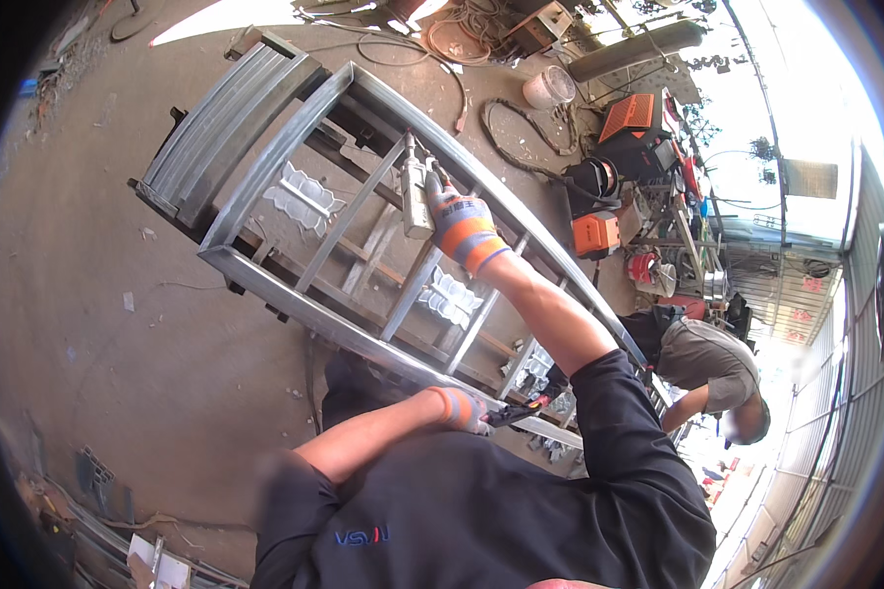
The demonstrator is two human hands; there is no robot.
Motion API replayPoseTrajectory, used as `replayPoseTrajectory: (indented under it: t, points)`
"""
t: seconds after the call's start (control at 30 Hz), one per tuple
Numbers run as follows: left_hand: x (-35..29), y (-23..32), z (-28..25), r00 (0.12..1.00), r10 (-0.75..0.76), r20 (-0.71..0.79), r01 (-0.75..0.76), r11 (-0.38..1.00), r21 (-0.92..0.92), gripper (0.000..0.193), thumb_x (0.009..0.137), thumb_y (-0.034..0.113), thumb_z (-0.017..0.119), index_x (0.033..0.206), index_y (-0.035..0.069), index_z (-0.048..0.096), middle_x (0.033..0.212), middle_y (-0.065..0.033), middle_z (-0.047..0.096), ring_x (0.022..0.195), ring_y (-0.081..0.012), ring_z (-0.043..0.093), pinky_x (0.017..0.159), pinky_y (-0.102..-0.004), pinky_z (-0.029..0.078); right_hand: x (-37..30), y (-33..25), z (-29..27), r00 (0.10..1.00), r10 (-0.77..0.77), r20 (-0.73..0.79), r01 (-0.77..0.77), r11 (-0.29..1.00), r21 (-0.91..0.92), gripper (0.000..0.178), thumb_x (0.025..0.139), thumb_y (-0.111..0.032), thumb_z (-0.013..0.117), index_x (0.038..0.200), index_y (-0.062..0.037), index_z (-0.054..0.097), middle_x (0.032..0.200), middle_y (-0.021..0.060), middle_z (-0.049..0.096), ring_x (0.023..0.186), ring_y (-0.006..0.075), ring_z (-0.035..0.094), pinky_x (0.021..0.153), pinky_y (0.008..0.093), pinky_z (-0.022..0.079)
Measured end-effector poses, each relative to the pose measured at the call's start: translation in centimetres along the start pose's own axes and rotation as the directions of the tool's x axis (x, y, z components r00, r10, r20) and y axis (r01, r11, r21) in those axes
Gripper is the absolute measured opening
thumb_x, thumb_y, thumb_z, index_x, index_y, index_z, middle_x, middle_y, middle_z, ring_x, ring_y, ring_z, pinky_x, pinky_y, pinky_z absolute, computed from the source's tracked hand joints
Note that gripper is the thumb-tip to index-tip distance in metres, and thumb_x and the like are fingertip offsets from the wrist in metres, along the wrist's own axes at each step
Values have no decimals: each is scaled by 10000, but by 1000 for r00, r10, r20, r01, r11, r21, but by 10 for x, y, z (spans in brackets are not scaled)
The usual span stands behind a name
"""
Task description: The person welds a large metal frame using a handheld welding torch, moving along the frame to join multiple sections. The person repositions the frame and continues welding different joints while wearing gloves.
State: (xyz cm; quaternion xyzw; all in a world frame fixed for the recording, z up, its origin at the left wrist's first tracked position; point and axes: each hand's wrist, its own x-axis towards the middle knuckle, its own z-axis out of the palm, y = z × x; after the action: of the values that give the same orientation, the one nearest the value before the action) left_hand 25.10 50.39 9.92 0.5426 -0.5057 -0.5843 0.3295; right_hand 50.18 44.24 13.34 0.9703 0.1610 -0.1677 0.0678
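My right hand (pixel 465 224), in a grey and orange glove, is closed around a grey drill-shaped power tool (pixel 415 199). Its narrow tip points away from me, at the inner edge of the frame's far rail. Nearer my body, my left hand (pixel 463 410) wears a matching glove and is closed by the near rail. A black handle-like object (pixel 511 414) with a red part extends from its fingers; its kind is unclear. Between my arms lies a long silver metal frame (pixel 309 292) with several crossbars. Pale ornamental pieces (pixel 304 199) show through its openings.
Stacked curved metal sections (pixel 228 133) lie beyond the frame's left end. At the right, a person in a grey shirt (pixel 709 358) bends over near the frame. Orange and black machines (pixel 631 123), a white bucket (pixel 548 88) and coiled cables (pixel 521 128) occupy the far floor.
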Motion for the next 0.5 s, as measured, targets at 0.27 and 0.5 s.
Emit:
replayPoseTrajectory:
  t: [0.27, 0.5]
  points:
    - [1, 2, -5, 1000, 1, 26, -1, 1000, -17, 668, 1010, 610, 532, 1326, 44, 690, 1334, -232, 688, 1258, -414, 632, 1047, -490, 478, 4, 4, 1, 1000, 4, -6, -4, 1000, 4, 634, 871, -186, 690, 1425, -3, 440, 1051, 237, 743, 867, 408, 758, 725, 512, 593]
    - [-2, 5, -11, 999, 13, 43, -12, 1000, -10, 692, 1007, 621, 527, 1360, 43, 670, 1366, -237, 669, 1283, -411, 620, 1068, -487, 473, 7, 7, 4, 1000, -7, 2, 7, 1000, 3, 611, 862, -189, 701, 1396, -23, 455, 1046, 228, 743, 879, 397, 758, 725, 511, 588]
